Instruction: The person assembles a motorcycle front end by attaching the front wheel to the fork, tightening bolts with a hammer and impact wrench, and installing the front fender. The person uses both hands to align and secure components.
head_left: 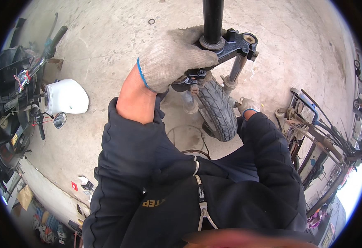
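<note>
A front fork with its wheel stands before me on the concrete floor. My left hand, in a greyish knit glove with a blue cuff edge, is closed on the black fork clamp at the base of the black steering tube. Below the clamp, metal fork legs run down on both sides of the treaded tyre. My right hand, also gloved, is low at the wheel's right side, near the lower end of the fork. Its fingers look curled, but what they hold is hidden.
Motorbike parts with a handlebar and a white fairing stand at the left, beside a round mirror. A bare metal frame with cables is at the right. A small black ring lies on the floor beyond.
</note>
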Motion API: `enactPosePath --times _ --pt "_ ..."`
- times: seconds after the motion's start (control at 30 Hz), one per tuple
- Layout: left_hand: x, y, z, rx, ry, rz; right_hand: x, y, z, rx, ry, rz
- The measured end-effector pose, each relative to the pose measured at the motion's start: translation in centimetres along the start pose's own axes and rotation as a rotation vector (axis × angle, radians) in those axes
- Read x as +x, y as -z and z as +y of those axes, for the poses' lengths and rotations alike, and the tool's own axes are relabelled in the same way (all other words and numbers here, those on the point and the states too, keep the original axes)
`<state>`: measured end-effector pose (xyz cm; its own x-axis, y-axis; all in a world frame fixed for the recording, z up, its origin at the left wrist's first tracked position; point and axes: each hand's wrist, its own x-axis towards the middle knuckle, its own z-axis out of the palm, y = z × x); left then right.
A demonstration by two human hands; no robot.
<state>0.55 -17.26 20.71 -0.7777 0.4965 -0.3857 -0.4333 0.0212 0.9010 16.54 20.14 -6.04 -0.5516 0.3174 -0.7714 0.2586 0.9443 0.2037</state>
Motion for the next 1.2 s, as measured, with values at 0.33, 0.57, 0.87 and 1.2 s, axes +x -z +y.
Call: enactPosePath --times 0.33,0.57,0.87,1.2 --pt "-0.3 -0.3 0.0 -0.043 0.058 -0.022 -11.5 16.3 -2.7 1.080 0.271 0.614" --pt "0.1 -0.7 -0.5 -0.126 0.053 -0.042 -17.7 20.1 -5.4 1.998 0.754 0.645" --pt "0.2 -0.6 -0.6 -0.137 0.041 -0.039 -17.8 19.2 -6.7 2.130 0.846 0.608" --pt "0.1 -0.6 0.0 -0.137 0.080 -0.036 -19.8 19.1 -6.8 1.854 0.678 0.701"
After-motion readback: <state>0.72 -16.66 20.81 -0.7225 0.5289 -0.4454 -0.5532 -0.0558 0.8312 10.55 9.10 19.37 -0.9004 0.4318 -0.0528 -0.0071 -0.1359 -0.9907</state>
